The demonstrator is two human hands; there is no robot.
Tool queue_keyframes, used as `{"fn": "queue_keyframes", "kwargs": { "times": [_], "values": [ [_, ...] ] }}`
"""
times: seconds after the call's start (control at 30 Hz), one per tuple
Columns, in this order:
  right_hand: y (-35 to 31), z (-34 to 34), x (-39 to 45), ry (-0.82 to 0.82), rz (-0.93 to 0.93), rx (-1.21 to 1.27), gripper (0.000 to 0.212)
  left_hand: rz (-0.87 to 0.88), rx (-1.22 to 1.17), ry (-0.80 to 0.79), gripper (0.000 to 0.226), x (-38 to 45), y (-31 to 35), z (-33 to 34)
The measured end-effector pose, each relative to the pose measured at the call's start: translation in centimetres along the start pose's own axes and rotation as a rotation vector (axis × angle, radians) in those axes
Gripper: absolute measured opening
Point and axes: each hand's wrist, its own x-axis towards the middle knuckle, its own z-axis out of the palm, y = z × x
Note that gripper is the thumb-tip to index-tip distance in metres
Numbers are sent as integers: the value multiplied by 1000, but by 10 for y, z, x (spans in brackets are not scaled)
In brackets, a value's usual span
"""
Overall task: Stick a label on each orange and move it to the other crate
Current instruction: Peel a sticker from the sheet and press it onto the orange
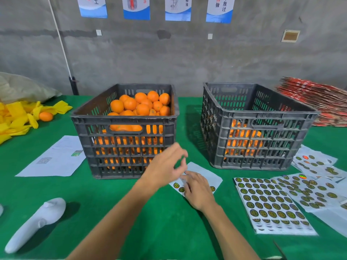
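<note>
Down at the near edge of the green table (169, 231), both forearms reach in toward a nearly used-up sticker sheet (202, 175). The right hand (198, 192) lies over it, fingers curled down at a label, though I cannot tell whether one is actually pinched. The left hand (166, 166) hovers just above and beside, fingers loosely spread, holding nothing. So this looks like the label-picking step, no orange in hand yet. Next move, by my reading: peel one sticker clean, then send the left hand forward for fruit. Off to the right of the right hand, a full sheet of labels (272, 205) waits, with more loose sheets (315, 177) beyond. Just past the left hand stands the full crate (124, 147), oranges (142, 105) heaped to the rim and well within reach. Beyond the right hand, the other crate (257, 117) holds only a low layer of fruit.
</note>
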Motion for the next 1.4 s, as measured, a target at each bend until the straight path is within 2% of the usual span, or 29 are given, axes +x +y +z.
{"fn": "queue_keyframes", "kwargs": {
  "times": [0.1,0.17,0.27,0.47,0.7,0.9,1.03,1.13,1.23,1.3,1.4],
  "values": [
    [0,1,0,22,2,-2,46,-386,-21,-385,27,-35,-9,33],
    [1,2,1,25,4,-6,45,-537,40,-521,48,-49,-13,47],
    [1,3,1,27,12,-6,45,-589,82,-498,54,-59,-11,59],
    [1,4,0,31,20,-9,46,-513,230,-524,51,-66,-4,63],
    [-2,3,-1,41,26,-7,44,-521,240,-457,44,-71,1,66],
    [-2,0,-4,50,27,5,45,-508,325,-529,28,-65,8,64],
    [-3,0,-5,55,32,8,44,-526,244,-530,26,-61,4,65],
    [-3,1,-4,61,37,25,41,-646,65,-447,33,-59,-2,62],
    [-3,2,-4,72,29,20,42,-850,-141,-431,24,-51,-8,57],
    [-2,2,-4,70,25,15,42,-963,-240,-468,17,-43,-11,54],
    [-1,1,-4,64,23,16,41,-1053,-303,-572,19,-31,-14,50]
  ]
}}
